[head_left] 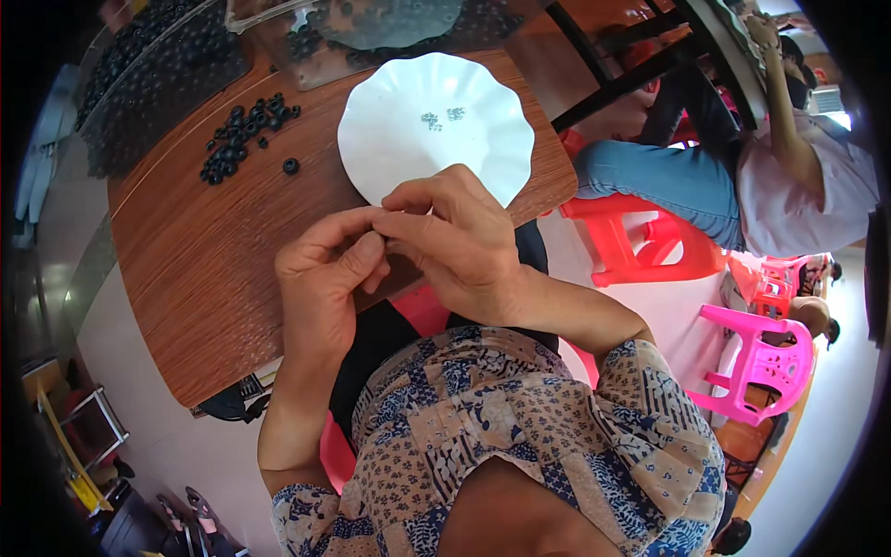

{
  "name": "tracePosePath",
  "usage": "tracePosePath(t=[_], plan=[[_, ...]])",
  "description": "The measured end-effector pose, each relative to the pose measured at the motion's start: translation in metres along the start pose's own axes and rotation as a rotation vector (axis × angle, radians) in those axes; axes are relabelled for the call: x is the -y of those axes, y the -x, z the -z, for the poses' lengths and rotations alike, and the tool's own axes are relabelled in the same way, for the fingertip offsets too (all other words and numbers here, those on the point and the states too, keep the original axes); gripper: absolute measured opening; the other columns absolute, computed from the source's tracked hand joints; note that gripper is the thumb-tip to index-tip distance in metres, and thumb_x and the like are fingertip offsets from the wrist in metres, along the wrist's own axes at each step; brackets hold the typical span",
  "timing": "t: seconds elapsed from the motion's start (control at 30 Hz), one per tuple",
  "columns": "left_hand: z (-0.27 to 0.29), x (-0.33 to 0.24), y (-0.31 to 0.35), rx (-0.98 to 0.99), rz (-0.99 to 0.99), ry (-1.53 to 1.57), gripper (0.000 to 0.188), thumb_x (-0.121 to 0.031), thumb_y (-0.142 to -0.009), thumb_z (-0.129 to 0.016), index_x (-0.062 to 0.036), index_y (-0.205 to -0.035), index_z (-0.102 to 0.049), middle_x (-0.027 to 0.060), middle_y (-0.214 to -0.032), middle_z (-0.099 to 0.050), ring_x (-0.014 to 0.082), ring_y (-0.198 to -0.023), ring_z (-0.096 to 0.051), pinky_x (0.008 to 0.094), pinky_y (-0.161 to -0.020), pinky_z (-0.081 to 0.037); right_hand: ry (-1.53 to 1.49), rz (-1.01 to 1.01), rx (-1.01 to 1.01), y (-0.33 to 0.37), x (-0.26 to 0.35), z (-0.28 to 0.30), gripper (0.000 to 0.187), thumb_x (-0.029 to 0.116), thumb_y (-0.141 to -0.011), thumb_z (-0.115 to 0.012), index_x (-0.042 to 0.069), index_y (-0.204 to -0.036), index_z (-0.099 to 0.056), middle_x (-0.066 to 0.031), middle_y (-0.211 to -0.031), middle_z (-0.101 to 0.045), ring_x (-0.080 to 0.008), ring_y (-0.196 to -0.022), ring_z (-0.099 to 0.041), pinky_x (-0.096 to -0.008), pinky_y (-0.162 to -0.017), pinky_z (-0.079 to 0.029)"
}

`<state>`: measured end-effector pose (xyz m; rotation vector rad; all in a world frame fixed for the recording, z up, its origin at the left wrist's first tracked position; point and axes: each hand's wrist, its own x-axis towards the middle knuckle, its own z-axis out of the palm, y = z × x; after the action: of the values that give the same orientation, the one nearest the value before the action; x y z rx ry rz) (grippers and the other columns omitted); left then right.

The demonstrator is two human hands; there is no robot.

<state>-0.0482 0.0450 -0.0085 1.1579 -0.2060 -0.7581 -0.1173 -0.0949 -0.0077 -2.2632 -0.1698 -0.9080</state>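
My left hand (329,255) and my right hand (455,237) meet fingertip to fingertip over the near edge of the wooden table (223,269). Both are closed in a pinch, and whatever lies between the fingers is hidden or too small to name. Just beyond them is a white plate (390,121) with a scalloped rim; two small clusters of tiny greyish pieces (431,122) rest on it. Left of the plate lies a loose pile of small black ring-shaped parts (243,130), with a single black ring (290,166) apart from the others.
A clear bin (158,84) full of black parts stands at the far left, and another clear container (371,32) sits behind the plate. To the right, a seated person in jeans (650,181) is on a red stool (640,241). A pink chair (761,367) stands farther right.
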Motion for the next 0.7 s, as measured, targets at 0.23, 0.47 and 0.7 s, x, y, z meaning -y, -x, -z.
tracePosePath(t=[0.23, 0.47, 0.7], plan=[[0.003, -0.001, 0.002, 0.046, -0.011, -0.019, 0.017, -0.006, -0.085, -0.060, 0.0025, -0.099, -0.059, 0.0050, -0.079, -0.061, 0.0057, -0.062, -0.052, 0.0167, -0.053, -0.040, -0.005, 0.016, 0.053, -0.002, -0.001, 0.010, 0.026, -0.003, -0.065, -0.067, 0.003, -0.090, -0.066, -0.0091, -0.091, -0.061, -0.0217, -0.075, -0.056, -0.0297, -0.061, -0.046], [0.019, 0.001, -0.008, 0.080, 0.028, 0.066, 0.017, -0.013, -0.085, -0.061, 0.0015, -0.093, -0.056, 0.0061, -0.076, -0.059, 0.0077, -0.057, -0.050, 0.0192, -0.049, -0.038, 0.211, -0.270, 0.048, -0.011, -0.061, 0.048, 0.015, 0.000, -0.071, -0.066, 0.001, -0.087, -0.066, -0.0082, -0.077, -0.061, -0.0177, -0.072, -0.056, -0.0266, -0.063, -0.044], [0.032, 0.011, -0.016, 0.114, 0.010, 0.147, 0.018, -0.011, -0.084, -0.062, 0.0029, -0.094, -0.057, 0.0082, -0.077, -0.061, 0.0091, -0.057, -0.053, 0.0188, -0.049, -0.040, 0.386, -0.235, 0.161, -0.026, -0.076, 0.025, 0.016, 0.010, -0.069, -0.069, 0.003, -0.083, -0.067, -0.0098, -0.070, -0.060, -0.0237, -0.070, -0.058, -0.0343, -0.064, -0.045]])
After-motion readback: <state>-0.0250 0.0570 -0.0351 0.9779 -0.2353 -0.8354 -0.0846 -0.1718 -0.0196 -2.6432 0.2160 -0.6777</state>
